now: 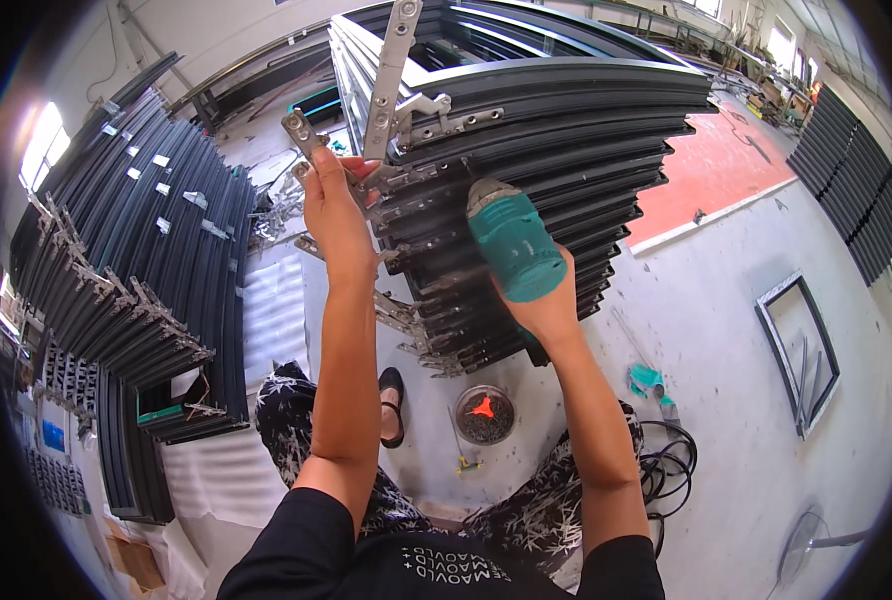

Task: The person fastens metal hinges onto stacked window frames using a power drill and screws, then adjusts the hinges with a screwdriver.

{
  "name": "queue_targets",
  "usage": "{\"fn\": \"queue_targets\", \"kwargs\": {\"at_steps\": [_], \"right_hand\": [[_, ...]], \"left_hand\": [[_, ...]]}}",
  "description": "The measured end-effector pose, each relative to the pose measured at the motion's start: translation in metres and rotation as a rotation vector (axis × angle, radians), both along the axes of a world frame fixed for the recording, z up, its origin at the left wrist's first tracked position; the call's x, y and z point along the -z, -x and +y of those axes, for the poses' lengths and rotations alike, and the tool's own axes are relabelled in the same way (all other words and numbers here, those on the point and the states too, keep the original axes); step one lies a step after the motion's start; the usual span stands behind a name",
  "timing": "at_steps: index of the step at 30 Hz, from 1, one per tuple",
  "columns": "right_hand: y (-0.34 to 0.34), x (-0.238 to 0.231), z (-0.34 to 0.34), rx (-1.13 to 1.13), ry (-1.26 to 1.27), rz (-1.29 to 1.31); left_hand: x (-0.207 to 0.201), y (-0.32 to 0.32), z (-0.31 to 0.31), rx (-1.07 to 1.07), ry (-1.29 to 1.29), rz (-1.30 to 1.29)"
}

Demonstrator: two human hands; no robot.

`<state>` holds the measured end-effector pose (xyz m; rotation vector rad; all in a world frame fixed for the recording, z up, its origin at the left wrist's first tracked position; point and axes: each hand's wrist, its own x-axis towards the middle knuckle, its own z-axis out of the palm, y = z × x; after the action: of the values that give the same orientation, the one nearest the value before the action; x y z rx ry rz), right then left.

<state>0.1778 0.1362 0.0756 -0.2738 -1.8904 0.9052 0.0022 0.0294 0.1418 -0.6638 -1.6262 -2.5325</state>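
Note:
My right hand [541, 305] is wrapped round a green cordless drill [516, 245], its nose toward the left ends of a stack of dark window frames [566, 150]. Whether the bit touches a frame is hidden. My left hand [338, 220] is raised at the stack's left corner, its fingers closed round a metal window hinge [304, 128]. Some fingertips are out of sight behind it. Beside that hand a longer metal hinge arm [391, 75] stands up from the stack. Several more hinge arms [396, 312] stick out lower down.
On the floor below sits a round bowl of screws [485, 425] with an orange piece inside. A second stack of dark frames [136, 250] stands at left. To the right lie a green tool [646, 380], black cable [671, 460], a single frame [798, 350] and a fan [804, 540].

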Motion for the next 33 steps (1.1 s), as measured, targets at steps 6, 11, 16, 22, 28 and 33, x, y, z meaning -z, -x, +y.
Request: {"fn": "queue_targets", "kwargs": {"at_steps": [6,11,16,22,28,33], "right_hand": [[0.003,0.001,-0.008,0.003,0.059,-0.035],[0.015,0.025,-0.017,-0.014,0.058,0.076],[-0.013,0.029,-0.013,-0.222,0.584,0.07],[-0.105,0.016,-0.037,-0.374,0.851,0.025],[-0.198,0.083,-0.054,-0.122,0.964,-0.007],[-0.216,0.081,-0.055,0.126,1.146,-0.06]], "left_hand": [[-0.002,0.001,-0.007,-0.014,0.023,0.025],[0.005,0.001,-0.014,0.056,-0.002,-0.001],[0.022,-0.015,-0.038,-0.068,0.093,0.097],[0.161,-0.058,-0.097,-0.029,0.454,0.244],[0.423,-0.071,-0.099,0.527,1.288,0.288],[0.558,-0.113,-0.076,0.817,1.403,0.571]]}}
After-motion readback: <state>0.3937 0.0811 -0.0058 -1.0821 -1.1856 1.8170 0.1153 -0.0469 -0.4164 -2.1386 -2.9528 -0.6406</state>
